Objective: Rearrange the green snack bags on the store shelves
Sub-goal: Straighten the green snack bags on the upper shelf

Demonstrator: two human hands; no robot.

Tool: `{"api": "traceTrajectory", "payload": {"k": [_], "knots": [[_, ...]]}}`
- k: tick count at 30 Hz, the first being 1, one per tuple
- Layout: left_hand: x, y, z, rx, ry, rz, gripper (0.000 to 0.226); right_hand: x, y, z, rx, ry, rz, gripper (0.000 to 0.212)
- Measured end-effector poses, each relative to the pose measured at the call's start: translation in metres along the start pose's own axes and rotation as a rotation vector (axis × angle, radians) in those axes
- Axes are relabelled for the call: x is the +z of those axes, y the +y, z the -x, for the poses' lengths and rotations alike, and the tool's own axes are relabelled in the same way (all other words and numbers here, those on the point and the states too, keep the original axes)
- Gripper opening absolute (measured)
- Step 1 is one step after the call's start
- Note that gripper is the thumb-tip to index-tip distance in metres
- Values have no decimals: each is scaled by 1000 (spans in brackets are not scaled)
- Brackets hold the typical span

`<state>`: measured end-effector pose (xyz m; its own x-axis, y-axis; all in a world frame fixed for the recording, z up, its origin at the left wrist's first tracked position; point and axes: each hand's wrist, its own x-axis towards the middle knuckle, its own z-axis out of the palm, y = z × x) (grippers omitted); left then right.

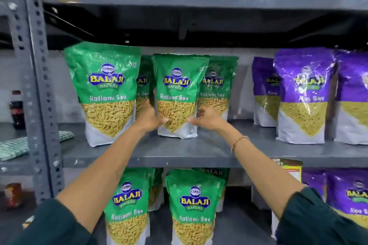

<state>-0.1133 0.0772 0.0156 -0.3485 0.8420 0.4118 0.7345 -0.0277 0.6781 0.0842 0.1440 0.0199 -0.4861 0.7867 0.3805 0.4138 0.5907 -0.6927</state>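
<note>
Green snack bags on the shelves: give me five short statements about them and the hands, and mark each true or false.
1. Both hands grip the middle green bag on the upper shelf, the left hand and the right hand low on its sides. True.
2. The held bag lies flat on its face. False: it stands upright.
3. The purple bags sit to the left of the green ones. False: they are to the right.
4. More green bags stand on the lower shelf. True.
5. The bracelet is on the left wrist. False: it is on the right wrist.
</note>
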Motion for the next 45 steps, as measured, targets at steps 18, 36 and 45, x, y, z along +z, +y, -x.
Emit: {"api": "traceTrajectory", "payload": {"k": [18,36,45], "knots": [[49,15,2,34,-115,328,96,-29,41,13,-23,56,-453,41],[108,55,5,85,-150,220,80,-83,102,24,-27,-38,-343,46],[97,45,20,167,-131,102,90,-80,95,40,-98,212,-223,53]]}}
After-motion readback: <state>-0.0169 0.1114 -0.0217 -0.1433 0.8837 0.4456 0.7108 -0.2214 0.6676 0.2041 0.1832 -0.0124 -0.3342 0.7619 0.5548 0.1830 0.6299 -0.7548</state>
